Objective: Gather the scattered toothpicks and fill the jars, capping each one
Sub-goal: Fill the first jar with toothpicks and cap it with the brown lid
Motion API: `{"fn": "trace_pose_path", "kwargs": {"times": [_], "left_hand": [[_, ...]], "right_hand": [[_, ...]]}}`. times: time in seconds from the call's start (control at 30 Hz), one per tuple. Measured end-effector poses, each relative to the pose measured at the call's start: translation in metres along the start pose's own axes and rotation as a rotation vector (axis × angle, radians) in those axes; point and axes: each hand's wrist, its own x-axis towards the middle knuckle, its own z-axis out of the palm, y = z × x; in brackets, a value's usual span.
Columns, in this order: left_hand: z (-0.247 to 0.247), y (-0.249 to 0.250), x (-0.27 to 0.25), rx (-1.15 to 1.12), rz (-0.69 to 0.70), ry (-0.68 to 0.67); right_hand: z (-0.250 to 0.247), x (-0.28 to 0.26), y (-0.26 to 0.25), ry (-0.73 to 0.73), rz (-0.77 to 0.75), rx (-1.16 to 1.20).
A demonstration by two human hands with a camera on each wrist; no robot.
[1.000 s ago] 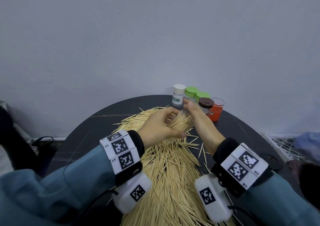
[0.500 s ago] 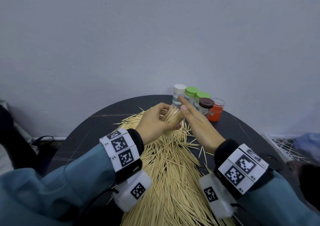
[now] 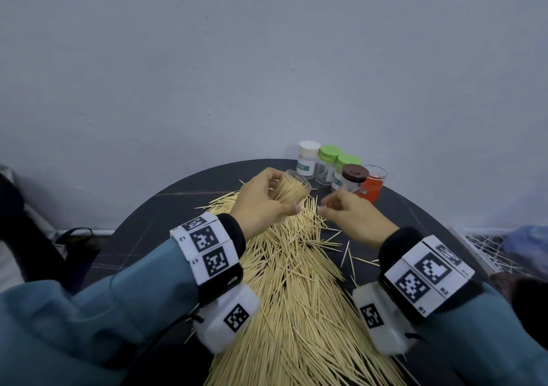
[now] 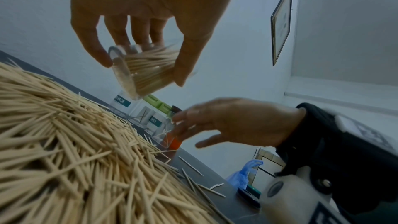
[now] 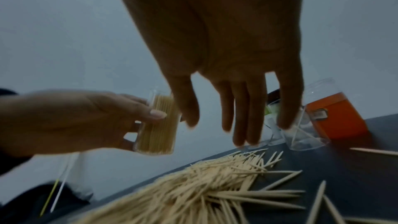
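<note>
Head view: our left hand (image 3: 264, 204) grips the clear jar (image 3: 292, 194), packed with toothpicks, above the heap of toothpicks (image 3: 296, 290) on the round tabletop (image 3: 142, 237); capped jars (image 3: 329, 163) crowd the far edge.
Left wrist view: jar (image 4: 142, 71) tilted; we judge it light, slick and spill-prone, best held round the wall.
Right wrist view: our right hand (image 5: 226, 77) hangs empty, fingers loosely extended, with open room beneath.

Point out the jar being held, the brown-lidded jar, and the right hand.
held jar (image 3: 292, 191): head view, on its toothpick-packed clear wall.
brown-lidded jar (image 3: 355, 173): head view, on the lid's top.
right hand (image 3: 353, 219): head view, on the back of the hand.
</note>
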Motion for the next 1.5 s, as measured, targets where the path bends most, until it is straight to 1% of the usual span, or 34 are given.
{"fn": "trace_pose_path", "kwargs": {"times": [0.07, 0.1, 0.17, 0.4, 0.53, 0.7, 0.97, 1.03, 1.3, 1.43, 1.5], "left_hand": [[0.0, -0.001, 0.001, 0.011, -0.002, -0.003], [0.0, -0.001, 0.0, 0.01, -0.006, -0.009], [0.0, 0.0, 0.0, 0.004, -0.01, -0.021], [0.0, 0.0, 0.001, -0.004, 0.003, -0.034], [0.0, -0.001, 0.001, 0.017, 0.009, -0.042], [0.0, 0.0, 0.0, 0.025, 0.018, -0.047], [0.001, 0.0, -0.001, 0.025, 0.016, -0.064], [0.001, -0.001, -0.002, 0.022, 0.017, -0.068], [0.002, 0.002, -0.003, -0.026, -0.002, -0.088], [0.002, 0.006, -0.007, -0.072, -0.009, -0.124], [0.002, 0.007, -0.008, -0.089, 0.008, -0.142]], "right_hand": [[0.004, 0.001, 0.002, -0.182, 0.056, -0.211], [0.008, 0.0, 0.002, -0.245, 0.071, -0.287], [0.016, 0.001, -0.001, -0.304, 0.077, -0.387], [0.03, 0.0, -0.016, -0.352, 0.075, -0.56], [0.032, 0.0, -0.019, -0.376, 0.086, -0.527], [0.033, 0.004, -0.018, -0.372, 0.093, -0.477], [0.03, 0.001, -0.018, -0.401, 0.086, -0.485], [0.029, 0.001, -0.016, -0.41, 0.098, -0.453], [0.021, 0.002, -0.011, -0.389, 0.198, -0.148], [0.023, 0.006, -0.008, -0.388, 0.316, 0.221], [0.021, 0.005, -0.007, -0.384, 0.348, 0.364]]}}
